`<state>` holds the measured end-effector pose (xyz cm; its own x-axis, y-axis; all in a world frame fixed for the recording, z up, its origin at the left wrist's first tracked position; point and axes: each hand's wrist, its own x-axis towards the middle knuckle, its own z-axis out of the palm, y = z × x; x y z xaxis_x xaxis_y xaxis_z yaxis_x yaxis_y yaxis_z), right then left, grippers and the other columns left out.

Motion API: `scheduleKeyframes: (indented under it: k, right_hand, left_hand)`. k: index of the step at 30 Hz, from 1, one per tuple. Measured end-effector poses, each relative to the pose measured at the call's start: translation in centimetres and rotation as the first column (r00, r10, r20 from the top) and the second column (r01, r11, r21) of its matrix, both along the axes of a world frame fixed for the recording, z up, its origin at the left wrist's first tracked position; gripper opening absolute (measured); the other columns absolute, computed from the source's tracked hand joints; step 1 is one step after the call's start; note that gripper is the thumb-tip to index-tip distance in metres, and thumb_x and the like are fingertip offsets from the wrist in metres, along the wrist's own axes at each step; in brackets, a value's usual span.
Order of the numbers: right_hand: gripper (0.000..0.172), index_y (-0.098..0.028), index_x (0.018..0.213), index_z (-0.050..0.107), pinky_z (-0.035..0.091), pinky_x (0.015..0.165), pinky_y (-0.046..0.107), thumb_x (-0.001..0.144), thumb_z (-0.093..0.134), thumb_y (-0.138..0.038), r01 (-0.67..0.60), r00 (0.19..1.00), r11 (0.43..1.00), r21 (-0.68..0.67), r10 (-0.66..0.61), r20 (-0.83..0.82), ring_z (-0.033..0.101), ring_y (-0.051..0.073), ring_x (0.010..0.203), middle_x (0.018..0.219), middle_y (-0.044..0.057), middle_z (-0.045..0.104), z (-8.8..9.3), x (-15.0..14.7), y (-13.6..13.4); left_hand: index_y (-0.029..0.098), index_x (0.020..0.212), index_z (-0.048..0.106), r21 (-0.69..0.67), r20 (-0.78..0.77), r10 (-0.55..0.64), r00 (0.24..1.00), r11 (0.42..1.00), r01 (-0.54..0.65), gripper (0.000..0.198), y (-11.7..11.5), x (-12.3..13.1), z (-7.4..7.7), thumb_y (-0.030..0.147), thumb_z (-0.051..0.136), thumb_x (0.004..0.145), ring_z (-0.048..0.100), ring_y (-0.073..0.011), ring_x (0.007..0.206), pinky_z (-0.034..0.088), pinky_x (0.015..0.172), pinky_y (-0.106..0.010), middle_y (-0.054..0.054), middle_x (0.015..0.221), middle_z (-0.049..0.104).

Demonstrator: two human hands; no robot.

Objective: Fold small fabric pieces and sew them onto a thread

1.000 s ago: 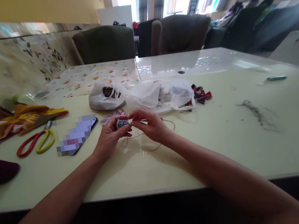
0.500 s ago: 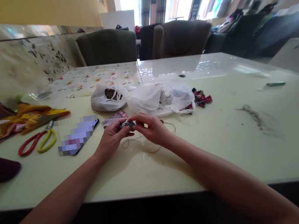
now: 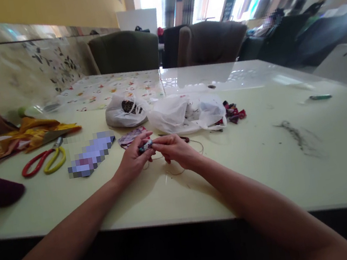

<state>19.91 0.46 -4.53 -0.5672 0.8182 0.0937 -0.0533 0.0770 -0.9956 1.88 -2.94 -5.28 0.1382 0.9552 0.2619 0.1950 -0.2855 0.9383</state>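
Both my hands meet over the cream table [image 3: 266,167], just in front of the plastic bags. My left hand [image 3: 133,159] pinches a small patterned fabric piece [image 3: 146,145] between thumb and fingers. My right hand [image 3: 173,150] is closed in a pinch against the same piece from the right side. A thin brown thread [image 3: 180,171] loops on the table beneath and beside my right hand. Another patterned cloth scrap [image 3: 130,136] lies just beyond my left hand.
Two white plastic bags [image 3: 187,113] [image 3: 125,110] sit behind my hands, with red fabric scraps [image 3: 233,113] to their right. Red-and-yellow scissors [image 3: 43,159], a phone [image 3: 91,154] and yellow cloth [image 3: 24,136] lie to the left. A dark smear [image 3: 297,136] marks the right side. Chairs [image 3: 208,42] stand behind.
Both hands drifted slightly away from me and closer together. The fabric piece now looks more rolled up between my fingertips.
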Motion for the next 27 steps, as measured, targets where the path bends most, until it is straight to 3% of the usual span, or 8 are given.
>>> scheduleKeyframes:
  k: [3, 6, 9, 11, 14, 21, 27]
  right_hand:
    - [0.039, -0.016, 0.09, 0.075, 0.037, 0.042, 0.022, 0.077, 0.074, -0.052, 0.043, 0.992, 0.992, -0.117, -0.057, -0.113, 0.031, 0.006, 0.044, 0.05, -0.009, 0.041, -0.1, -0.1, -0.2]
    - [0.041, -0.015, 0.096, 0.074, 0.036, 0.043, 0.024, 0.078, 0.072, -0.052, 0.047, 0.995, 0.993, -0.109, -0.056, -0.081, 0.032, 0.007, 0.044, 0.05, -0.009, 0.039, -0.3, -0.1, 0.1]
    - [0.033, -0.016, 0.092, 0.07, 0.033, 0.045, 0.024, 0.081, 0.066, -0.048, 0.171, 0.985, 0.983, 0.073, -0.169, -0.026, 0.037, 0.008, 0.047, 0.054, -0.008, 0.044, -0.4, 0.0, 0.6]
    - [0.025, -0.018, 0.093, 0.065, 0.032, 0.05, 0.023, 0.082, 0.067, -0.04, 0.255, 0.966, 0.935, 0.248, -0.26, -0.015, 0.039, 0.008, 0.052, 0.058, -0.007, 0.045, -0.4, 0.2, 0.9]
    - [0.026, -0.019, 0.102, 0.063, 0.033, 0.056, 0.023, 0.08, 0.069, -0.031, 0.205, 0.971, 0.898, 0.39, -0.236, 0.032, 0.042, 0.008, 0.059, 0.064, -0.007, 0.049, -0.6, 0.3, 1.3]
    - [0.016, -0.018, 0.091, 0.064, 0.034, 0.059, 0.023, 0.076, 0.06, -0.023, 0.171, 0.955, 0.908, 0.382, -0.248, 0.163, 0.045, 0.01, 0.06, 0.063, -0.005, 0.052, -1.3, -0.3, 0.7]
    - [0.014, -0.019, 0.08, 0.057, 0.035, 0.057, 0.023, 0.072, 0.062, -0.03, 0.158, 0.964, 0.933, 0.322, -0.216, 0.154, 0.048, 0.01, 0.059, 0.06, -0.005, 0.054, -1.3, -0.6, 0.2]
  left_hand:
    - [0.015, 0.112, 0.069, -0.056, 0.151, 0.026, 0.988, 0.998, -0.018, 0.042, 0.2, -0.1, 0.1, 0.044, 0.079, 0.083, 0.066, -0.0149, 0.079, 0.055, 0.066, -0.025, -0.006, 0.098, 0.07]
    - [0.014, 0.102, 0.071, -0.103, 0.172, 0.008, 0.985, 0.995, 0.01, 0.039, 0.4, -0.4, -0.1, 0.048, 0.079, 0.083, 0.062, -0.0131, 0.067, 0.05, 0.058, -0.023, -0.003, 0.079, 0.067]
    - [0.014, 0.105, 0.071, -0.112, 0.182, 0.002, 0.983, 0.993, 0.019, 0.04, 0.5, -0.6, -0.1, 0.048, 0.078, 0.084, 0.054, -0.0102, 0.056, 0.045, 0.054, -0.023, 0.0, 0.069, 0.063]
    - [0.015, 0.104, 0.071, -0.099, 0.189, -0.01, 0.982, 0.995, 0.029, 0.039, 0.5, -0.6, 0.0, 0.048, 0.078, 0.085, 0.052, -0.0098, 0.057, 0.044, 0.055, -0.023, 0.001, 0.069, 0.062]
    - [0.015, 0.101, 0.071, -0.097, 0.151, -0.071, 0.986, 0.992, 0.086, 0.037, 0.2, -0.3, 0.4, 0.05, 0.076, 0.087, 0.049, -0.0093, 0.056, 0.041, 0.054, -0.023, 0.002, 0.067, 0.059]
    - [0.017, 0.075, 0.063, -0.16, 0.038, -0.186, 0.982, 0.969, 0.19, 0.041, -0.4, 0.4, 0.4, 0.055, 0.069, 0.089, 0.048, -0.0098, 0.052, 0.036, 0.05, -0.022, 0.001, 0.06, 0.056]
    - [0.017, 0.076, 0.062, -0.161, 0.021, -0.265, 0.964, 0.951, 0.265, 0.043, -0.3, 0.1, 0.6, 0.058, 0.067, 0.09, 0.05, -0.0105, 0.051, 0.039, 0.05, -0.023, 0.0, 0.06, 0.058]
